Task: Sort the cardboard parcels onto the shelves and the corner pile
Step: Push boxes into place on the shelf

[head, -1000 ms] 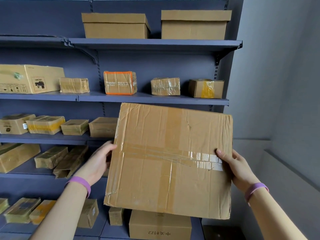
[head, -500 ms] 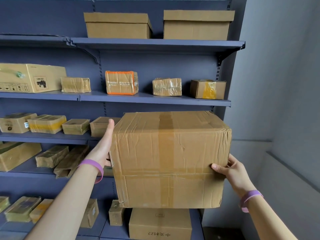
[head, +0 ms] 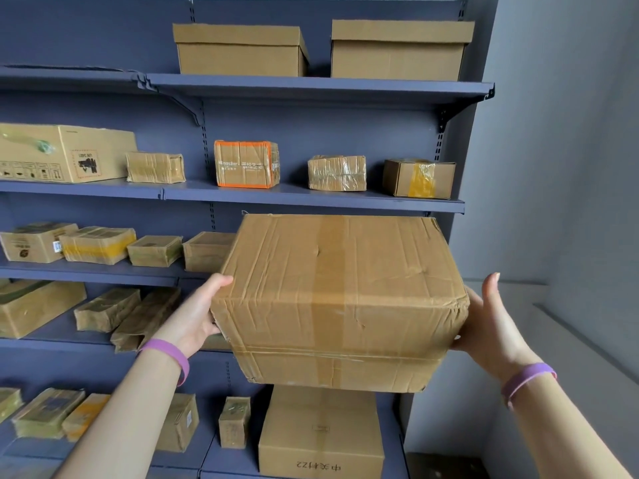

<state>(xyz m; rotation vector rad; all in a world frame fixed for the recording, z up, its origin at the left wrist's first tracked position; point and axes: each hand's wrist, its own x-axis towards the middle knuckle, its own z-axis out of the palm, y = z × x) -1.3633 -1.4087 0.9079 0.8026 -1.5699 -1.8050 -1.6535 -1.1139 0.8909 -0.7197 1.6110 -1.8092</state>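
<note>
I hold a large creased cardboard parcel (head: 339, 299), taped down its middle, in the air in front of the right end of the blue shelving. Its top face tilts toward me, just below the second shelf (head: 311, 198). My left hand (head: 197, 316) grips its left edge, thumb on the upper front corner, fingers hidden behind it. My right hand (head: 487, 326) presses flat against its right side, thumb pointing straight up, fingers hidden.
Several small taped parcels line the shelves, among them an orange-edged one (head: 245, 164). Two lidded boxes (head: 238, 50) stand on the top shelf. A printed box (head: 321, 433) sits on the bottom shelf under the held parcel. A grey wall (head: 570, 167) and a ledge (head: 587, 340) are to the right.
The parcel has tipped from face-on so its top now shows. My left hand slid down to the front left corner, and my right hand shifted to the right side with its thumb raised.
</note>
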